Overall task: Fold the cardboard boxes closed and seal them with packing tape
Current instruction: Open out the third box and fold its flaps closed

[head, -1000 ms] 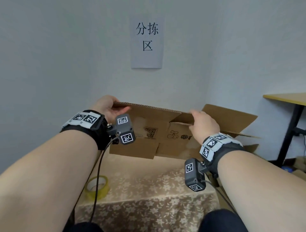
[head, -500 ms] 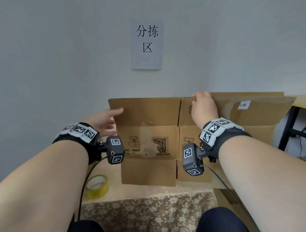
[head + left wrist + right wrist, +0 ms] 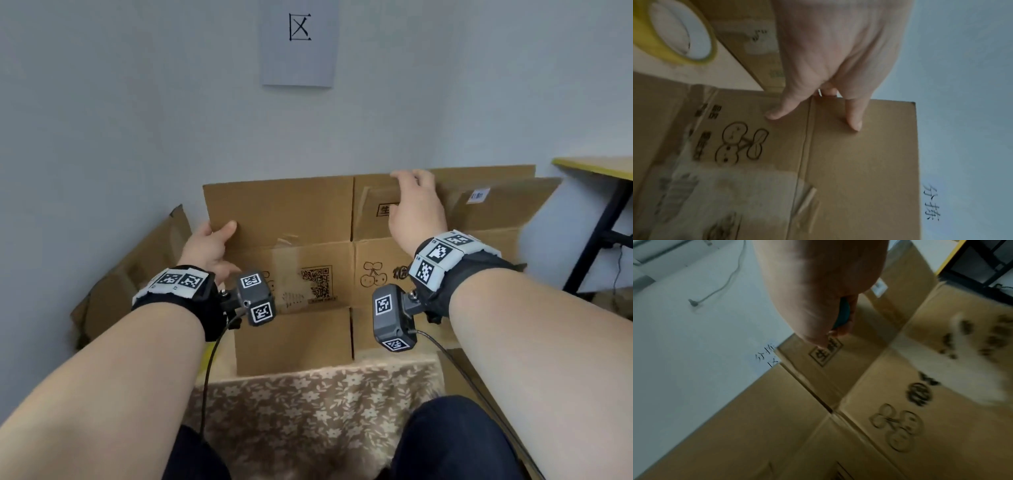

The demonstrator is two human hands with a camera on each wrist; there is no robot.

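Your left hand grips cardboard box left edge; right hand curls over far-right top flap.

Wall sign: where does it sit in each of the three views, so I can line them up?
Head: sign at top centre, on the wall above the box.
Left wrist: at the lower right edge, turned sideways, just past the box's raised flap.
Right wrist: left of centre, its characters showing just past the flap's corner.
Shared landmark: the box's raised flap, whose edge borders the sign in both wrist views.
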